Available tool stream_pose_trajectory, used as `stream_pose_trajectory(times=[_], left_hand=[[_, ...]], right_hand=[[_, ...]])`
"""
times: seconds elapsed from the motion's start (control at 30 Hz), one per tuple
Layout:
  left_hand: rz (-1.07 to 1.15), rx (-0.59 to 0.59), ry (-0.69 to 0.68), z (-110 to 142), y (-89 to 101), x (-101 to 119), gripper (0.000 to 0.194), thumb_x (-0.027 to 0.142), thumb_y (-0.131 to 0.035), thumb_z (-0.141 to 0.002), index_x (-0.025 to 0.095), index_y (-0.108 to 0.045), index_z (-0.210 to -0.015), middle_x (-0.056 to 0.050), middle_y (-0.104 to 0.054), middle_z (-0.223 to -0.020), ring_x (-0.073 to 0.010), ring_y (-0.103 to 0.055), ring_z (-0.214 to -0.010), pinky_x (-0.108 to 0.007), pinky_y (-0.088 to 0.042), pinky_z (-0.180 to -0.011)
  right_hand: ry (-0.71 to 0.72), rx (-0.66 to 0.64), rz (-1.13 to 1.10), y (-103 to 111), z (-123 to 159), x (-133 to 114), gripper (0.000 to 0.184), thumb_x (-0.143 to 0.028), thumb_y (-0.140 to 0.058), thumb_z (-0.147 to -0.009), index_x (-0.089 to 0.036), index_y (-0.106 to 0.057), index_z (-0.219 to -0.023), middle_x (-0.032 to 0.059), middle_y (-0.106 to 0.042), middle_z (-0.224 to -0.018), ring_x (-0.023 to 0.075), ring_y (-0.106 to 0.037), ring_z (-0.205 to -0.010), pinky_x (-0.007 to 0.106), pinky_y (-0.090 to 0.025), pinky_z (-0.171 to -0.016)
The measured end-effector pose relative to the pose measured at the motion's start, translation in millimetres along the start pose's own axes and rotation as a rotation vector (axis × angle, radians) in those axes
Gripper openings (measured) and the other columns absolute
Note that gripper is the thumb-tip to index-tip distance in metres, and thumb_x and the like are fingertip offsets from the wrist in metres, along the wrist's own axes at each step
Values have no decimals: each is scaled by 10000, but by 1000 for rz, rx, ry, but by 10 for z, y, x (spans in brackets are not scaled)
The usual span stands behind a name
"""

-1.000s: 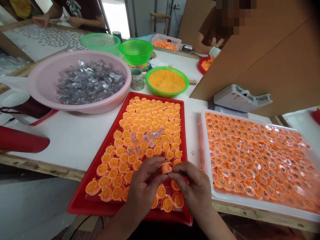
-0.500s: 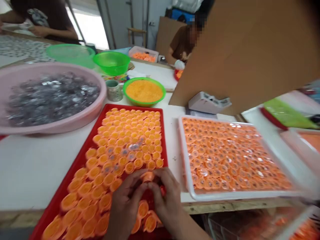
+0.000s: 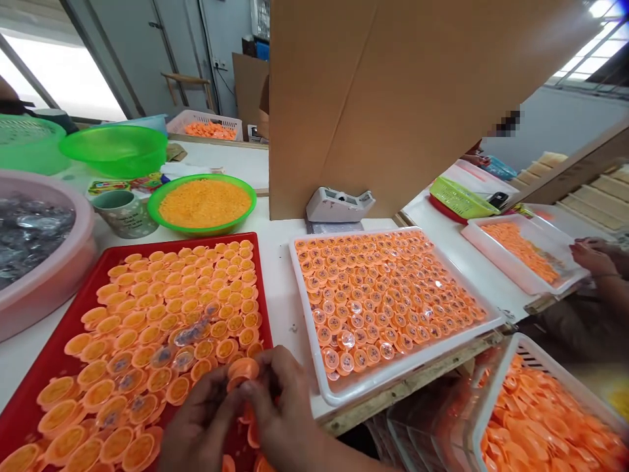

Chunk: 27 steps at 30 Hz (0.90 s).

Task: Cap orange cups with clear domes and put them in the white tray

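Between my fingertips is a small orange plastic cup [image 3: 242, 370], pinched from both sides. My left hand [image 3: 200, 419] grips it from the left and my right hand [image 3: 284, 408] from the right; the cup's lower part is hidden by my fingers. Beneath them lies the red tray [image 3: 261, 288], covered with rows of like orange cups filled with yellow-orange bits. Several clear domed pieces [image 3: 191, 333] with dark specks rest on the cups in the middle of that tray.
A white tray [image 3: 339, 395] of capped orange cups stands to the right, before a tape dispenser [image 3: 339, 204] and a cardboard panel [image 3: 334, 98]. Behind the red tray are a green bowl of yellow bits [image 3: 204, 203], a mug [image 3: 125, 215] and a pink basin [image 3: 78, 262]. Another person's hands [image 3: 597, 255] show at right.
The view has swung to the right, bringing a basket of orange pieces and another person's hands into sight. Both my hands keep hold of the orange cup over the red tray.
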<state>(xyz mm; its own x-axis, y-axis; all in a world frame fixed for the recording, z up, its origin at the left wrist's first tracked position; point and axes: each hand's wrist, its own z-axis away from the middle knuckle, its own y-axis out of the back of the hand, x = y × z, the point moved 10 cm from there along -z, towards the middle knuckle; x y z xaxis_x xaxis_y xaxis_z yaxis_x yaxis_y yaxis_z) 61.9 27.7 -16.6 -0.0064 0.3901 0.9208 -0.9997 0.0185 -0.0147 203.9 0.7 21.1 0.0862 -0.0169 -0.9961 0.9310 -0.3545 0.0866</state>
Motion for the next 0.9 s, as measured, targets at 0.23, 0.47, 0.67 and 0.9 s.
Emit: stream_pose_trajectory(times=[0.23,0.47,0.67,0.9], left_hand=[[-61,-252,-59,53,-661,122,491,452,-715,-744,265,-632,-1191,-65,-692,-1176,-233,-668,-1010,-287,-567,-806],[-245,-315,35,57,-461,-14,267,437,-694,-719,232,-751,-881,-49,-751,-934,-253,-681,-922,-322,-539,-817],[-283,-297,99,61,-116,-122,306,481,-669,-744,243,-744,-921,-46,-746,-991,-258,-670,-982,-316,-532,-848],[-276,-285,51,93,75,-63,224,388,-645,-780,234,-737,-914,-51,-750,-940,-261,-681,-946,-343,-521,-843]], right_hand=[[-201,289,215,1696,-954,273,394,-547,-644,-722,-180,-595,-856,5,-608,-656,128,-519,-492,234,-391,-441],[-167,359,598,2315,-1532,412,312,-481,-665,-686,-192,-579,-607,23,-583,-513,195,-550,-522,286,-375,-529],[21,164,780,1642,-1359,246,211,-323,-544,-792,-195,-620,-644,57,-673,-663,204,-596,-640,289,-413,-610],[148,-66,905,958,-1287,140,244,-184,-477,-814,-194,-706,-729,78,-722,-786,221,-652,-740,308,-467,-684]])
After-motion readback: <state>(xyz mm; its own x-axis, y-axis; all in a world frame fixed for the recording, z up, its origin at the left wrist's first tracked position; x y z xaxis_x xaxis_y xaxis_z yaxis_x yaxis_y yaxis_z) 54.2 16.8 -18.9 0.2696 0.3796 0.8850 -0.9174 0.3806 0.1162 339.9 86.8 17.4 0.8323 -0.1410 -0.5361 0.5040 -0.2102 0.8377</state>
